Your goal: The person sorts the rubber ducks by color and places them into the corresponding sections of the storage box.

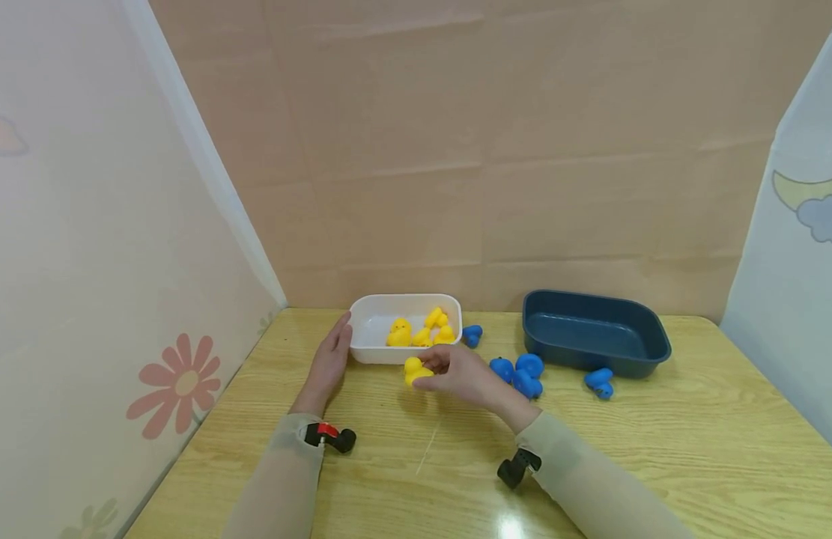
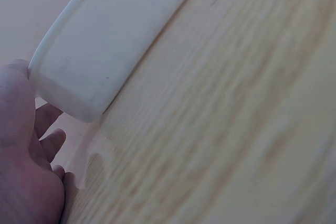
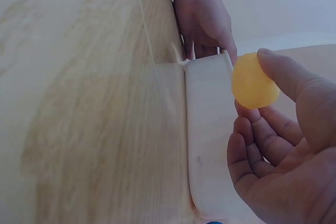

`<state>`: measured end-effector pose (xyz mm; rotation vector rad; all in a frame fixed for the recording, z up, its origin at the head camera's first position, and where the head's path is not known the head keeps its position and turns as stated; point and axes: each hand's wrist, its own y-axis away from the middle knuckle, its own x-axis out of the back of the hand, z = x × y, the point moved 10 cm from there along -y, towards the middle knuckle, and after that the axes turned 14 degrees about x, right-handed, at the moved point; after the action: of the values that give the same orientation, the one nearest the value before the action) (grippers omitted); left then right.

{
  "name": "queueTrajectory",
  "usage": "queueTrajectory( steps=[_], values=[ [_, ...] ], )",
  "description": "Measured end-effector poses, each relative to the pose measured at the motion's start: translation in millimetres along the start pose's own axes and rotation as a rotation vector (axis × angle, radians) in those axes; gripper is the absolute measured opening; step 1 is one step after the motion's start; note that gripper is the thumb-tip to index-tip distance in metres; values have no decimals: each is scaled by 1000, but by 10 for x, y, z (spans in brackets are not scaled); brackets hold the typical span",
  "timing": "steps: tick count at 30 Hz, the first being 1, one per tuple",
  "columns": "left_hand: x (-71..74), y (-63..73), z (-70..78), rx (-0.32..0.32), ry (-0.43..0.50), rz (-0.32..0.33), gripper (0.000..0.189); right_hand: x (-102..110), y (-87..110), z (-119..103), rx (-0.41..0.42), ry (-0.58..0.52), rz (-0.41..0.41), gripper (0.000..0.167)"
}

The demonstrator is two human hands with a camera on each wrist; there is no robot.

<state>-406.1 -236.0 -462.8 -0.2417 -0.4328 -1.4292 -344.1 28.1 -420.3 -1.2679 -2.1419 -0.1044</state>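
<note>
A yellow rubber duck [image 1: 416,370] is pinched between the thumb and fingers of my right hand [image 1: 459,374], just in front of the white bin. In the right wrist view the duck [image 3: 254,81] shows only as a rounded yellow body. My left hand [image 1: 331,363] rests against the left end of the white bin [image 1: 375,355], its fingers fairly straight and the thumb at the rim. The left wrist view has that bin's wall [image 2: 105,40] beside the hand [image 2: 29,145]. Several yellow ducks [image 1: 400,333] lie inside the bin.
Several blue ducks [image 1: 526,383] lie right of my right hand. One blue duck [image 1: 472,335] is beside the white bin, another [image 1: 599,382] in front of the dark blue bin [image 1: 594,355]. Patterned side panels and a brown backdrop [image 1: 490,150] border the wooden table [image 1: 389,464].
</note>
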Motion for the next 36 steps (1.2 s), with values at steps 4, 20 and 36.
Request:
queueTrajectory(
  steps=[4,20,36],
  values=[
    [6,-4,-23,11,-5,6,62,93,-20,-18,-11,24,51,46],
    [8,-14,-17,5,-8,-2,65,427,-119,-101,-5,61,164,49],
    [-2,-26,-19,1,-8,3,63,572,-289,-109,31,111,227,50]
  ],
)
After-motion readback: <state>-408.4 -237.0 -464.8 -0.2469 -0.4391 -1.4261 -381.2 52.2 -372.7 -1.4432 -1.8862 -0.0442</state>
